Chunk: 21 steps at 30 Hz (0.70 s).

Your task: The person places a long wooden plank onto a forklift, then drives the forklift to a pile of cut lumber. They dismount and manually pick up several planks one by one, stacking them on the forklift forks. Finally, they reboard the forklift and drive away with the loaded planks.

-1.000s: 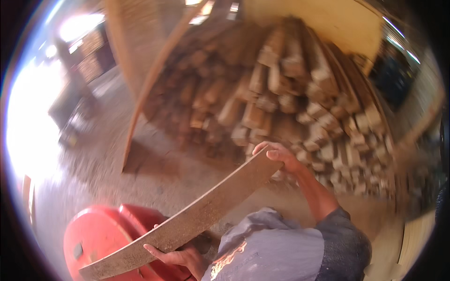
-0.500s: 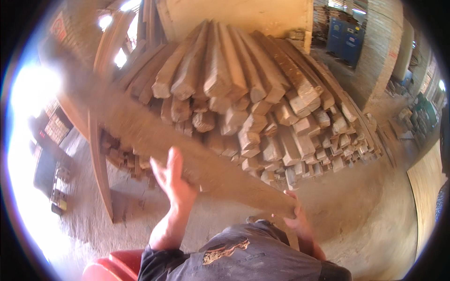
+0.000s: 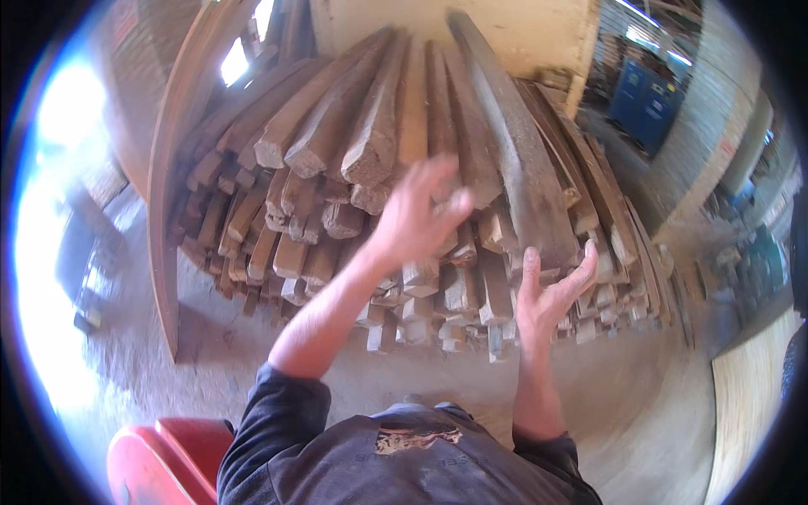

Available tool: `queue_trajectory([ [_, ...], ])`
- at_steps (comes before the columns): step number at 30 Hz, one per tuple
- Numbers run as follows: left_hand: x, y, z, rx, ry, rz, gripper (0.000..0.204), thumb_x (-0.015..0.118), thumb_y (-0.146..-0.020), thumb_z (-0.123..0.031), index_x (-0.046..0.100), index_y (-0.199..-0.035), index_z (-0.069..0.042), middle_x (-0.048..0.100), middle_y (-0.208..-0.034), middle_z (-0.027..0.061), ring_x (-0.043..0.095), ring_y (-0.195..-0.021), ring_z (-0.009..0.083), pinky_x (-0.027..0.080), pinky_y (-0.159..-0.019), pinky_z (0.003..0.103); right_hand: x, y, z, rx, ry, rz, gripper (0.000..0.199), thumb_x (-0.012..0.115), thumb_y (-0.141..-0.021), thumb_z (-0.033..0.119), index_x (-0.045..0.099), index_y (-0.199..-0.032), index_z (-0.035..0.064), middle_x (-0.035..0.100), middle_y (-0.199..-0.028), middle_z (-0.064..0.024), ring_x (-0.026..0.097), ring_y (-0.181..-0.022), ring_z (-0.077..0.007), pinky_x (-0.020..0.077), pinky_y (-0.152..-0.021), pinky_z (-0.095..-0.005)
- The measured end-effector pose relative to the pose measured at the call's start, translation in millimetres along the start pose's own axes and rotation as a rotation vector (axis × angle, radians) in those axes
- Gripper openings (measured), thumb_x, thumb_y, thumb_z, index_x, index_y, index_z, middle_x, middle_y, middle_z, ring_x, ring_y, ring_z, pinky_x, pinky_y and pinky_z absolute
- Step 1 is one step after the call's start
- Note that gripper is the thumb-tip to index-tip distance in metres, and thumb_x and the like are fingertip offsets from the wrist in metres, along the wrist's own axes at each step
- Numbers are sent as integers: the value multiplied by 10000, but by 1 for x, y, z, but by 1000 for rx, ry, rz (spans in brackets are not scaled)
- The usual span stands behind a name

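Reaching out over a big stack of rough wooden beams (image 3: 370, 160), two bare hands stand apart in front of a person in a dark, short-sleeved shirt (image 3: 353, 471). One long plank (image 3: 526, 168) lies on top of the stack, right of its middle, its near end toward the person and its far end pointing at a pale yellow panel (image 3: 530, 38) behind. The right hand (image 3: 551, 290) is at that near end, wide open, thumb and fingers spread in a U; whether it touches the wood, I cannot tell. The left hand (image 3: 417, 215), blurred, is above the beams to the left of the plank, fingers loosely spread, with nothing in its grasp. Beneath, the cut ends of many beams face the person in uneven rows. A tall board (image 3: 164, 219) stands at the stack's left side, looking curved through the lens. A rounded red object (image 3: 164, 463) sits on the dusty floor (image 3: 227, 370) at lower left. A blue cabinet (image 3: 644, 105) stands in the right background.
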<state>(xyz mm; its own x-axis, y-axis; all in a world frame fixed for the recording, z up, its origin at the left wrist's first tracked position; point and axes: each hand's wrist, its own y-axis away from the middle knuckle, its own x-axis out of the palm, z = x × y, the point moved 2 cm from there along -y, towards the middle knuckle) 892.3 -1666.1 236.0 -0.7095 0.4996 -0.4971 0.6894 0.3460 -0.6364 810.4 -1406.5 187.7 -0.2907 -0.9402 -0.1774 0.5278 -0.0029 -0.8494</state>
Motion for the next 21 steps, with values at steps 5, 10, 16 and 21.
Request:
queue_trajectory([
  [5,6,239,73,-568,-98,172,423,776,-1047,-281,712,-1382,-30,734,-1312,248,702,-1267,452,590,-1015,530,90,67,-9,-90,-534,269,473,746,-998,158,571,-1389,-42,597,-1296,-200,619,-1151,-311,531,-1022,-471],
  [10,-12,429,9,-1019,-151,-335,416,766,-1044,-194,726,-1422,-23,751,-1375,224,768,-1218,373,629,-976,456,178,327,-1,295,-667,1628,440,754,-1075,369,717,-1337,17,793,-1124,-150,765,-1013,-275,603,-907,-457],
  [16,-3,523,-98,-1207,-671,-733,457,748,-1062,-266,698,-1432,-2,730,-1424,241,696,-1342,418,562,-1132,506,110,487,-11,-683,-488,2440,632,641,-1091,580,769,-1388,38,779,-1375,-223,726,-1316,-414,561,-1123,-498],
  [21,111,590,-186,-1593,-542,-682,572,709,-1080,-427,661,-1476,-17,734,-1372,255,691,-1300,453,558,-1110,557,79,501,-81,-891,-796,2717,635,734,-1063,439,676,-1525,8,742,-1451,-245,695,-1381,-327,522,-1167,-439],
])
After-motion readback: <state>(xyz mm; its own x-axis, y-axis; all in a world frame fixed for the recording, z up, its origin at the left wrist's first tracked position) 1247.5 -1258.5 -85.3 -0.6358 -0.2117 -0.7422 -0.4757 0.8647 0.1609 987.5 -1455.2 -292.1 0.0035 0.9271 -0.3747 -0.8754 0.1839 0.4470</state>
